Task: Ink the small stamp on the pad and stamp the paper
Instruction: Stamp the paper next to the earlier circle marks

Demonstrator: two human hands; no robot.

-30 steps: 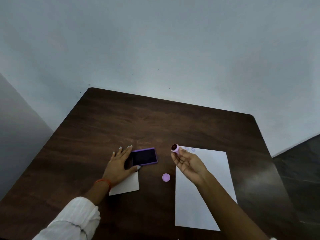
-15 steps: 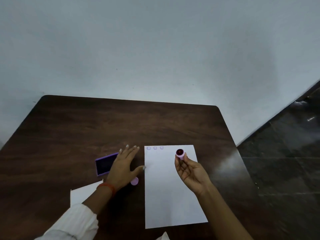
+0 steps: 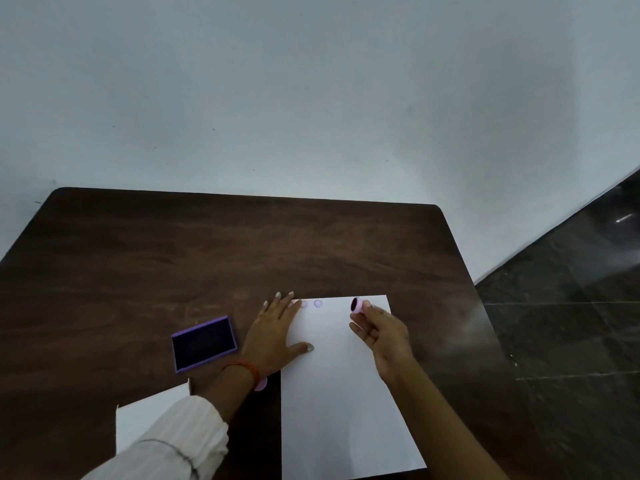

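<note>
A white sheet of paper lies on the dark wooden table, with faint round purple prints along its top edge. My right hand holds the small pink stamp above the paper's top right part, its dark inked face turned left. My left hand lies flat, fingers spread, on the paper's left edge. The purple ink pad sits uncovered on the table, just left of my left hand.
A small pink cap peeks out beside my left wrist. A second white sheet lies at the near left, partly under my sleeve. The table's right edge drops to a dark tiled floor. A pale wall stands behind.
My left hand moved from the ink pad onto the paper's left edge. My right hand carried the stamp from the pad side to above the paper's top right. The view turned right.
</note>
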